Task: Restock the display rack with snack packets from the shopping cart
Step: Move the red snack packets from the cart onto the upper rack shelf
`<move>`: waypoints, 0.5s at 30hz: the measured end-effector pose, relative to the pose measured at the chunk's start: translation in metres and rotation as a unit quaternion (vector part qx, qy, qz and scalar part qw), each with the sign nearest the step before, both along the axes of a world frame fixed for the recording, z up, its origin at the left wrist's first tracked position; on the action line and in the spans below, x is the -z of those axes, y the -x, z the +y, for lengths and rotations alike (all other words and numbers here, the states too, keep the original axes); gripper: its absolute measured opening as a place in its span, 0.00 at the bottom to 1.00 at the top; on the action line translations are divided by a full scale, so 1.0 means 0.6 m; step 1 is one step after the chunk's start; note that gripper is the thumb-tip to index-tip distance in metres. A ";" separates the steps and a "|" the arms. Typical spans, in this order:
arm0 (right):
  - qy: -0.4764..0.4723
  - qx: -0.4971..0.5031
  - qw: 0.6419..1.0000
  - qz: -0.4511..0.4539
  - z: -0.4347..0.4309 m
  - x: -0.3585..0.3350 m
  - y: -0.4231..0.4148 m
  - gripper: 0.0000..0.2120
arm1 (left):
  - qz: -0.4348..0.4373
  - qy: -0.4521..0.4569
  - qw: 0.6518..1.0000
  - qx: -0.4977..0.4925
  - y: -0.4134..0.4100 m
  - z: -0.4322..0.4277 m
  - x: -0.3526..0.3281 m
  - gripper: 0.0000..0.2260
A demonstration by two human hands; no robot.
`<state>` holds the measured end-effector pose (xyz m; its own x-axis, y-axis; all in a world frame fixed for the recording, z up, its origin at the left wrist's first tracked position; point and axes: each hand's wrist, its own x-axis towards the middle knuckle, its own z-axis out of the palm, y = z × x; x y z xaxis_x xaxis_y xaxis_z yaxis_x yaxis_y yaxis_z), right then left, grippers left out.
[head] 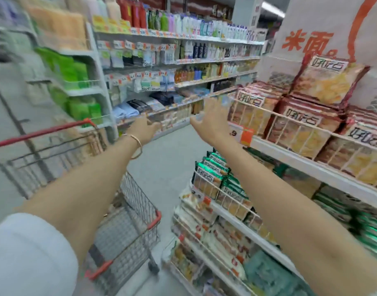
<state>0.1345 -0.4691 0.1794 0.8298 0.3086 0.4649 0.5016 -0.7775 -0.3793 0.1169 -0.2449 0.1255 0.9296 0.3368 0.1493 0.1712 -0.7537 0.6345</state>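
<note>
Nearest, a white sleeve point(29, 253) covers the left upper arm, and both bare forearms stretch forward over the aisle. Under the left forearm stands the shopping cart point(127, 221), its red-capped corners turned toward the display rack point(311, 165). It is parked close alongside, probably so that a packet needs only a short swing across. What lies in its basket is too blurred to make out.

Along the right, the rack's lower tiers hold pale packets point(204, 238) and, above them, green snack packets point(211, 174). Both lots stand upright behind the wire front rail, faces outward. The rail seems there to keep them from sliding off the shelf edge.

Further out, a thin bracelet point(137, 146) rings the left wrist. The left hand point(143, 127) hangs in the air beyond the cart's far rim, fingers relaxed and a little apart, holding nothing. The right hand point(213, 122) is spread wide and also empty. It sits just off the left end corner of the top tier, near the rail but not touching it.

The red snack packets point(300, 124) fill that top tier behind the rail, with one propped higher at the back — near the right fingers, yet clear of them. I judge this a moment between packets, with no grasp in hand.

Farthest, wall shelves of bottles point(194, 24) run across the aisle's end.
</note>
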 end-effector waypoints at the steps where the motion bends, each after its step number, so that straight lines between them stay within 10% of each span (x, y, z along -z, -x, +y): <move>1: 0.010 -0.014 1.000 0.013 0.038 0.029 0.011 0.30 | 0.021 0.008 1.000 -0.010 0.028 0.034 0.031 0.21; 15: 0.156 -0.193 0.942 0.228 0.392 0.367 0.106 0.32 | 0.176 0.123 0.956 -0.200 0.277 0.287 0.317 0.21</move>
